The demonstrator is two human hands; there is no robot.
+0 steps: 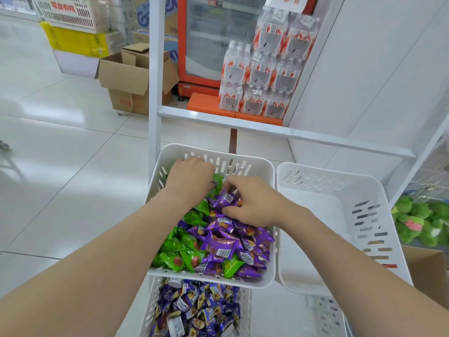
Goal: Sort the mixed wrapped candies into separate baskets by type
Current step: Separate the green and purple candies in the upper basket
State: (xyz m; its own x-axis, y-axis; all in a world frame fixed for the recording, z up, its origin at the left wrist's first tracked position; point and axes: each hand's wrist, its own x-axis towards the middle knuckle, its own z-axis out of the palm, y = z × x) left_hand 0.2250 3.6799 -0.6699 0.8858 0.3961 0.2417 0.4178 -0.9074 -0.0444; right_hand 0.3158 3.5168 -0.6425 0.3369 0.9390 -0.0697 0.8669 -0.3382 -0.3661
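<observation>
Both my hands are in the mixed basket (264, 171), a white slotted plastic tub. It holds 2 kinds of small pillow-shaped foil packs. The green candies (178, 250) are bunched mostly on the left and the purple candies (218, 244) mostly on the right, many showing a white barcode patch. My right hand (255, 207) pinches 1 purple candy (226, 198) between thumb and curled fingers at the top of the heap. My left hand (192, 180) is curled, knuckles up, near the far wall. A green wrapper (218, 180) pokes out at its fingers, but I cannot tell whether I grip it. Just beside, on the right, stands a second white basket (315, 177). Under the mixed one, a lower basket (246, 310) holds blue candies (199, 310).
</observation>
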